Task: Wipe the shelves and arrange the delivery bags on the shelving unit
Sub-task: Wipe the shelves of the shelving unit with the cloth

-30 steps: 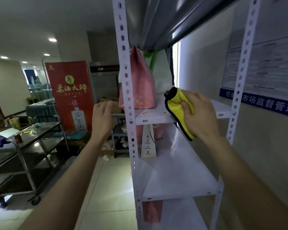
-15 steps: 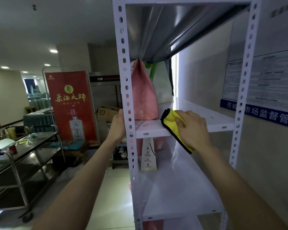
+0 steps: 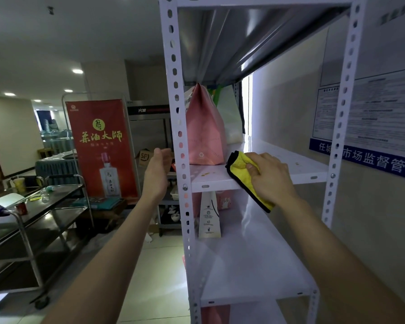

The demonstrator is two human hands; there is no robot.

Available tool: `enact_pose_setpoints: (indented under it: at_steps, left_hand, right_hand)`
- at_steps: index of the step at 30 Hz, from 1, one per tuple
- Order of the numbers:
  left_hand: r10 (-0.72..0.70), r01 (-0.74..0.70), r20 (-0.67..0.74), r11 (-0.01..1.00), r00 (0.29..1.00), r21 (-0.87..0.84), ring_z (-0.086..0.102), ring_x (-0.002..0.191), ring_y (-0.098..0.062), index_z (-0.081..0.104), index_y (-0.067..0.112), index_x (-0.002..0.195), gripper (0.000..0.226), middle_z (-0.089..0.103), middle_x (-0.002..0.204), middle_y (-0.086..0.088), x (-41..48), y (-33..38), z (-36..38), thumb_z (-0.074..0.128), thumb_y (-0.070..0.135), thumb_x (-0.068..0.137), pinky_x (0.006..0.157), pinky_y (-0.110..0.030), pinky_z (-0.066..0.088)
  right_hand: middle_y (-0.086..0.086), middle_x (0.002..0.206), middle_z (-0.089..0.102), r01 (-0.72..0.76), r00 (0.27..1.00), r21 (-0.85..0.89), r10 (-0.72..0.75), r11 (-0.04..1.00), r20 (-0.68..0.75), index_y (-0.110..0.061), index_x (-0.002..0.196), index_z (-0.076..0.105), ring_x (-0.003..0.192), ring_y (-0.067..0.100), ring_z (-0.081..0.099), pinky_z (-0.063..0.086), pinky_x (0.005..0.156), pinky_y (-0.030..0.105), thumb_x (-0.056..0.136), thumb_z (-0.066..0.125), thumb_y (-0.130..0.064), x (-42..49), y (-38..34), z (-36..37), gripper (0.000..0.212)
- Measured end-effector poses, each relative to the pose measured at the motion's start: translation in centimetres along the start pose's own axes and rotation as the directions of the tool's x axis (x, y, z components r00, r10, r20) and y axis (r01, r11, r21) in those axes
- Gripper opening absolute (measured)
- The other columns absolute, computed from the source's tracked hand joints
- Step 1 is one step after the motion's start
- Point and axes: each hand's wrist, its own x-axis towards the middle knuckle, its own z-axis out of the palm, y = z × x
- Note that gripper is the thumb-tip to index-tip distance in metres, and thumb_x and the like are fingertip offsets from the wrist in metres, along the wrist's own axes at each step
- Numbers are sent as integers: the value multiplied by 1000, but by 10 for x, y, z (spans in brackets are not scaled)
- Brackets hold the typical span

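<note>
The room was dim. Small ceiling lights point(image 3: 77, 71) glowed far off on the left. A bright strip of light point(image 3: 247, 106) shone behind the shelving unit point(image 3: 250, 253) and made its white boards shiny. The picture's edges looked stretched and bent. The wall poster point(image 3: 372, 108) was blurry.

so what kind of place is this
Likely a restaurant or banquet hall's service area: a steel trolley, a red liquor banner, and a pink delivery bag on the white shelving unit.
</note>
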Motion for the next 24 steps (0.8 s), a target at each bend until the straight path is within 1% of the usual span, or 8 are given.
enact_pose_setpoints:
  at_steps: [5, 7, 9, 13, 16, 18, 21, 24]
  left_hand:
    - [248, -242, -45, 964, 968, 108, 57, 111, 26, 43, 27, 159, 53, 60, 133, 25, -11, 43, 4, 24, 52, 117, 97, -14, 47]
    - [301, -293, -37, 947, 953, 134, 55, 108, 28, 31, 32, 166, 54, 55, 132, 31, -10, 57, 11, 28, 52, 116, 96, -16, 46]
    - [362, -352, -38, 922, 932, 160, 60, 116, 13, 21, 37, 169, 60, 57, 132, 26, -7, 64, 19, 37, 55, 114, 97, -25, 50]
    - [491, -472, -23, 847, 871, 245, 40, 149, 3, 9, 31, 172, 87, 32, 168, 23, 0, 62, 30, 64, 49, 107, 115, -45, 51]
    - [562, -511, -43, 779, 826, 364, 39, 127, 25, 2, 24, 173, 89, 29, 150, 41, 2, 59, 35, 62, 40, 110, 85, -45, 63]
    - [599, -529, -46, 738, 800, 419, 54, 113, 9, -1, 22, 173, 87, 36, 148, 19, 3, 56, 36, 58, 38, 112, 76, -47, 62]
    - [621, -539, -30, 703, 784, 465, 57, 81, -15, -4, 21, 173, 85, 40, 132, 14, 6, 50, 36, 54, 38, 113, 70, -46, 59]
    - [645, -552, -21, 672, 764, 494, 62, 88, -24, -1, 15, 173, 84, 35, 143, 5, 7, 47, 35, 55, 31, 113, 75, -43, 57]
  right_hand:
    - [2, 125, 63, 152, 987, 98, -147, 983, -60, -33, 143, 58, 119, 27, 53, 41, 102, 46, 107, 49, -23, 3, -42, -13, 39]
    - [2, 131, 64, 226, 973, 96, -230, 969, 34, -33, 144, 58, 122, 27, 55, 42, 105, 47, 106, 50, -24, 11, -64, -2, 40]
    - [3, 146, 59, 258, 940, 60, -265, 964, 216, -31, 144, 57, 131, 29, 54, 42, 110, 50, 105, 47, -25, 16, -81, 15, 41]
    - [-3, 166, 41, 258, 905, 29, -252, 966, 344, -31, 148, 56, 147, 26, 44, 33, 119, 47, 106, 42, -29, 18, -82, 21, 45]
    - [-3, 159, 50, 182, 900, 79, -198, 980, 388, -33, 150, 54, 140, 26, 49, 39, 115, 42, 108, 42, -28, 17, -60, -1, 44]
    - [2, 145, 62, 76, 912, 65, -96, 995, 398, -31, 137, 64, 125, 27, 57, 45, 106, 41, 106, 43, -26, 18, -39, -17, 37]
    - [2, 141, 65, -3, 924, -3, 4, 1000, 382, -34, 135, 64, 122, 30, 58, 44, 106, 43, 104, 40, -34, 17, -32, -25, 39]
    - [-1, 145, 62, 81, 913, -34, -61, 996, 405, -39, 142, 59, 129, 31, 56, 36, 114, 49, 89, 27, -45, 16, -75, -12, 62]
